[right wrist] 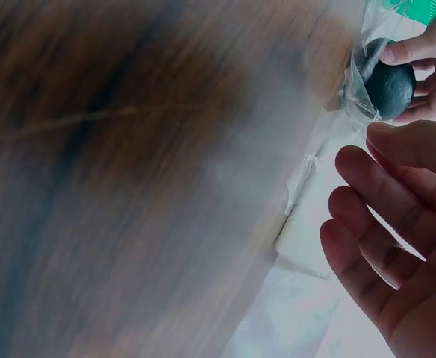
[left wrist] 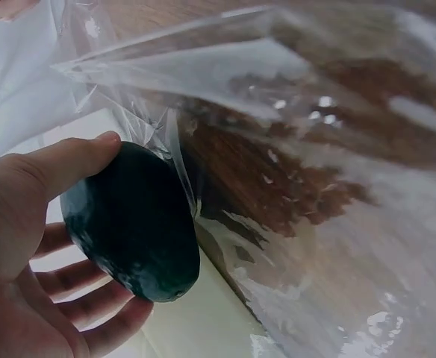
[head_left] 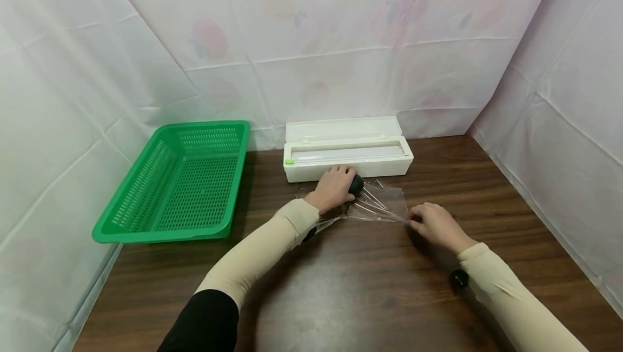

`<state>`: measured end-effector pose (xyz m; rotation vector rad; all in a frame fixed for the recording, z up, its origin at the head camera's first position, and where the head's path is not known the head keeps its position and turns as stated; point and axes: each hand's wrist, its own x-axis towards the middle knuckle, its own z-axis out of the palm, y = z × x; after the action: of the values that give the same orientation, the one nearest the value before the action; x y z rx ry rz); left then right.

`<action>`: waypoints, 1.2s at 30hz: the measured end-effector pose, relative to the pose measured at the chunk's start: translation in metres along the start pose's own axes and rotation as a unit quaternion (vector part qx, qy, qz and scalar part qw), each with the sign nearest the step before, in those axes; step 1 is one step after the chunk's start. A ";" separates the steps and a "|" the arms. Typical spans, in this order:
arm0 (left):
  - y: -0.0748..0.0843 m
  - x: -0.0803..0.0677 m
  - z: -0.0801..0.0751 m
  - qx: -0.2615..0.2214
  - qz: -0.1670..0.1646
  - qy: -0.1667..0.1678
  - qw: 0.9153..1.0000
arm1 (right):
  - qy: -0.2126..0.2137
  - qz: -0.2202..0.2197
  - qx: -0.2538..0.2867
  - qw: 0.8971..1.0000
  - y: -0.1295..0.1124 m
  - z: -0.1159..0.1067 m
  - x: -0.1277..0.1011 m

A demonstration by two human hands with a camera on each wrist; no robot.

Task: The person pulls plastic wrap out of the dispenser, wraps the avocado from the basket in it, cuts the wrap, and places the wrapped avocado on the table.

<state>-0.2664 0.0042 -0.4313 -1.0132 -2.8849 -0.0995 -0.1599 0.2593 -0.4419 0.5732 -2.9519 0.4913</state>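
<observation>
And here the left hand [head_left: 333, 187] is gripping the dark green fruit [left wrist: 132, 224], an oval, avocado-like thing, thumb lying along one side and fingers curling round the other! That fruit is sitting just in front of the white box [head_left: 348, 169], close to its front wall; whether it is touching the table [head_left: 340, 298], one cannot tell.

Over to the right hand [head_left: 435, 226], and it is pinching, thumb against forefinger, the edge of a sheet of clear film [head_left: 393, 200], the other fingers bending loosely beside them! It is working off the front right corner of the white box. The film is stretching between the two hands, creasing into shiny folds, its near edge drawing tight towards the right hand, and beside the fruit it is bunching up close.

The white box itself is lying lengthwise, its lid [head_left: 343, 127] standing raised at the back, a small green tab [head_left: 289, 161] showing at its left end. Left of the white box a green basket [head_left: 163, 236] is resting, its walls and base showing rows of slots. Behind the white box a pale printed cloth [head_left: 311, 81] is hanging, and cream sleeves [head_left: 255, 246] are covering both forearms, reaching in from in front of the white box
</observation>
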 end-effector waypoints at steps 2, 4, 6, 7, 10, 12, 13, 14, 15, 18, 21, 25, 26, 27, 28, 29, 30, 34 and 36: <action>-0.001 -0.001 0.000 -0.002 -0.001 -0.003 1.000 | 0.003 -0.001 -0.001 1.000 0.001 -0.001 0.000; -0.002 -0.002 0.000 -0.009 -0.002 -0.002 1.000 | 0.006 -0.001 -0.001 1.000 0.001 -0.001 0.000; -0.003 -0.003 0.000 -0.015 -0.003 -0.002 1.000 | 0.005 0.002 0.001 1.000 0.001 -0.002 0.000; -0.004 -0.003 -0.001 -0.019 -0.003 -0.001 1.000 | 0.004 0.005 0.002 1.000 0.001 -0.002 0.000; -0.006 -0.006 -0.002 -0.027 0.001 0.005 1.000 | -0.001 0.011 0.004 1.000 0.000 -0.003 -0.001; -0.007 -0.007 -0.003 -0.029 0.002 0.004 1.000 | -0.005 0.014 0.005 1.000 0.000 -0.002 -0.001; -0.007 -0.009 -0.004 -0.027 0.004 0.010 1.000 | -0.007 0.015 0.005 1.000 0.001 -0.001 -0.001; -0.008 -0.010 -0.004 -0.026 0.004 0.009 1.000 | -0.008 0.014 0.004 1.000 0.001 -0.001 -0.001; -0.008 -0.011 -0.006 -0.027 0.004 0.007 1.000 | -0.009 0.015 0.004 1.000 0.001 -0.001 -0.001; -0.008 -0.015 -0.010 -0.031 0.001 -0.001 1.000 | -0.010 0.013 0.001 1.000 0.001 0.000 -0.002; -0.009 -0.018 -0.015 -0.042 -0.003 -0.008 0.999 | -0.009 0.012 0.000 1.000 0.001 0.000 -0.002; -0.011 -0.024 -0.019 -0.055 -0.006 -0.004 0.998 | -0.010 0.012 0.001 1.000 0.001 0.000 -0.002; -0.012 -0.026 -0.020 -0.060 -0.006 -0.002 0.998 | -0.010 0.012 0.002 1.000 0.001 0.000 -0.002; -0.012 -0.028 -0.022 -0.066 -0.008 -0.001 0.998 | -0.010 0.012 0.002 1.000 0.001 0.000 -0.002; -0.013 -0.031 -0.023 -0.073 -0.009 0.003 0.997 | -0.010 0.013 0.003 1.000 0.001 0.000 -0.003; -0.014 -0.034 -0.024 -0.080 -0.011 0.007 0.997 | -0.010 0.014 0.003 1.000 0.001 0.000 -0.003; -0.015 -0.037 -0.026 -0.086 -0.013 0.011 0.996 | -0.010 0.015 0.004 1.000 0.002 0.000 -0.003; -0.019 -0.048 -0.029 -0.104 -0.021 0.029 0.994 | -0.009 0.015 0.007 1.000 0.003 0.000 -0.004; -0.021 -0.054 -0.031 -0.110 -0.027 0.034 0.993 | -0.007 0.013 0.007 1.000 0.004 0.000 -0.004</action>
<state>-0.2363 -0.0483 -0.4069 -0.9412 -2.8867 -0.4560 -0.1573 0.2642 -0.4436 0.5425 -2.9760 0.5124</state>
